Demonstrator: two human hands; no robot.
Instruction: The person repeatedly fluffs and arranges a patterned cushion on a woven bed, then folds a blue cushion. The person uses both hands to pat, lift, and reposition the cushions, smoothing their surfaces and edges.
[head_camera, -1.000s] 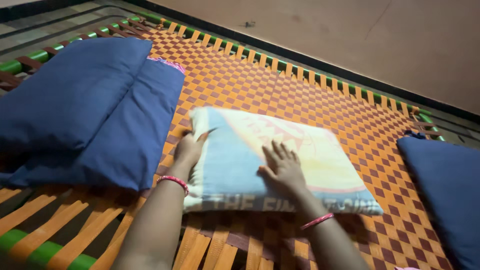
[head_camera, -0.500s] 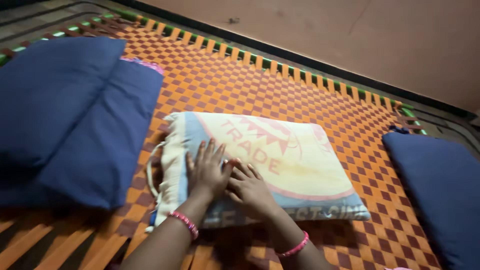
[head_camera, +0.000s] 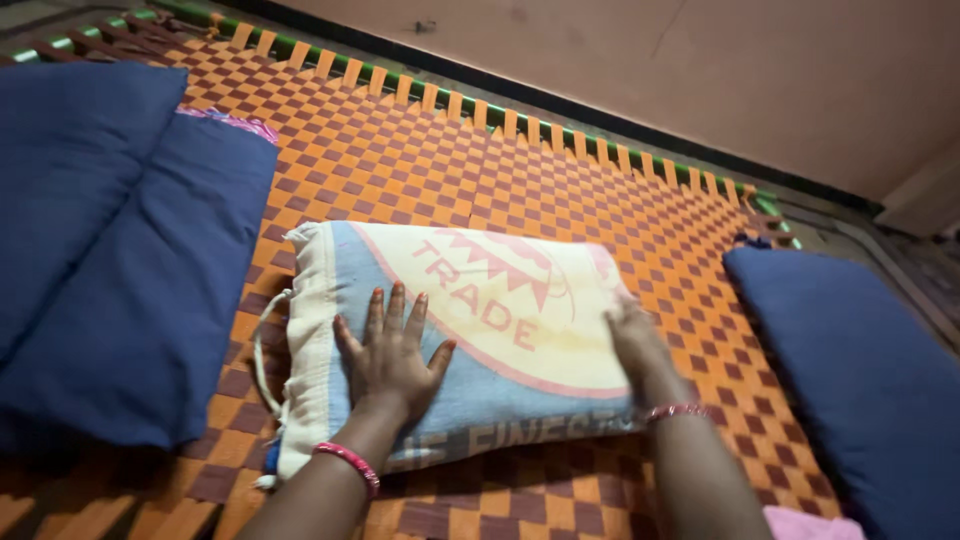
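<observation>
From the head camera, a stuffed cloth sack pillow (head_camera: 470, 340), cream and pale blue with red printed shapes and a drawstring at its left end, lies flat in the middle of an orange-and-brown woven cot (head_camera: 420, 160). The left hand (head_camera: 392, 355) rests palm down on its left half, fingers spread. The right hand (head_camera: 635, 340) lies at the pillow's right edge; it looks blurred, so whether it grips or merely presses is unclear. Blue cushions (head_camera: 110, 240) flank both sides.
</observation>
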